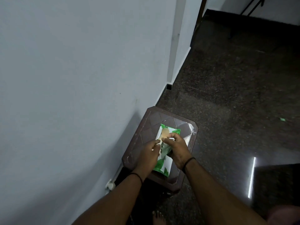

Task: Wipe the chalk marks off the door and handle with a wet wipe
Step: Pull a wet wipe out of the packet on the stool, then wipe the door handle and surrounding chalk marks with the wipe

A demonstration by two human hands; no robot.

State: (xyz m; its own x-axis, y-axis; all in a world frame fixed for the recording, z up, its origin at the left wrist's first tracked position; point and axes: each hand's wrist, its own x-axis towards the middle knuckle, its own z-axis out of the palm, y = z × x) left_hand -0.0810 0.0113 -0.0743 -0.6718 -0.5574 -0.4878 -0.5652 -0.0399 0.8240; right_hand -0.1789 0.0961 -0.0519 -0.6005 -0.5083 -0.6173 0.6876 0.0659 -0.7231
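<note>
— Your forearms come in low, and both hands meet over the wet wipe pack (164,153) on the brown stool (191,132). What step is this?

— Getting a wipe out. Your left hand (148,151) steadies the pack's side, fingers curled on it; your right hand (176,147) pinches at the flap just beyond your left thumb.

— Next?

— Probably peel, draw one wipe. No door in view yet.

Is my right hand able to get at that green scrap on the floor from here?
Probably not without moving: the right hand is on the wipes pack atop the stool; the green scrap lies well off right, floor between bare.
</note>
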